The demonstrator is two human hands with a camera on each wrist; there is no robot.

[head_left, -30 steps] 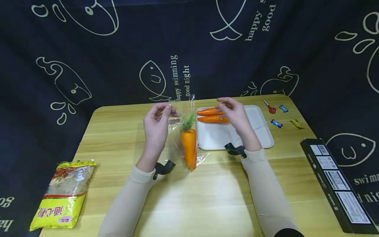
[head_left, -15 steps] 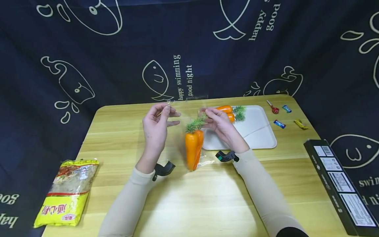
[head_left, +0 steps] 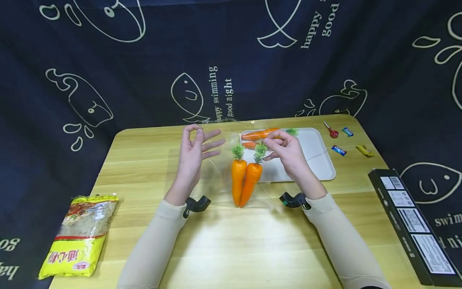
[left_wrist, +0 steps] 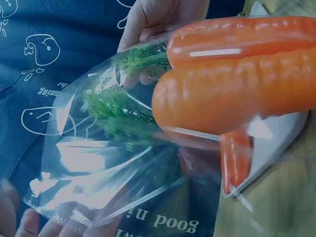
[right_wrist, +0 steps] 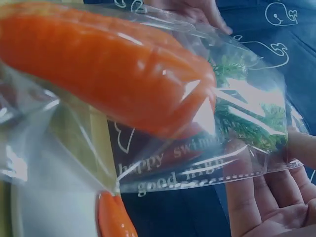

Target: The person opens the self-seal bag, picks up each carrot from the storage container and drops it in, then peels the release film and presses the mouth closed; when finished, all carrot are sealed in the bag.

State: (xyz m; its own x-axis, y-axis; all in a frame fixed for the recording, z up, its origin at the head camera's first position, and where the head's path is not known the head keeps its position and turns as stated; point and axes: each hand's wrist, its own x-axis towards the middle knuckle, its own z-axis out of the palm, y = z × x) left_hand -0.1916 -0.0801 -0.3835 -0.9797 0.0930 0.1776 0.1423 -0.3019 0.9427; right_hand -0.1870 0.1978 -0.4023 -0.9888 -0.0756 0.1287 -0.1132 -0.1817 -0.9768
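Two orange carrots with green tops, a left one [head_left: 238, 180] and a right one [head_left: 252, 178], sit inside a clear plastic bag [left_wrist: 94, 163] above the table. Their tips meet at the bottom while the tops stand apart. My left hand [head_left: 191, 156] pinches the bag's upper left edge between thumb and index finger, the other fingers spread. On the opposite edge, my right hand [head_left: 290, 154] pinches the bag beside the right carrot's leaves. Behind it, a white tray [head_left: 317, 160] bears two more carrots, a far one [head_left: 258, 135] and a near one [head_left: 248, 145], partly covered.
A yellow food packet [head_left: 79, 237] lies at the left. Near the right back are a red lollipop [head_left: 333, 133] and several small wrapped candies [head_left: 339, 150]. A long black box [head_left: 411, 224] lies along the right edge, and a dark printed curtain [head_left: 144, 80] hangs behind the table.
My right hand came from over the tray to the bag, took its edge and drew it rightward. The bag has widened, and the bagged carrots have spread from overlapping to side by side.
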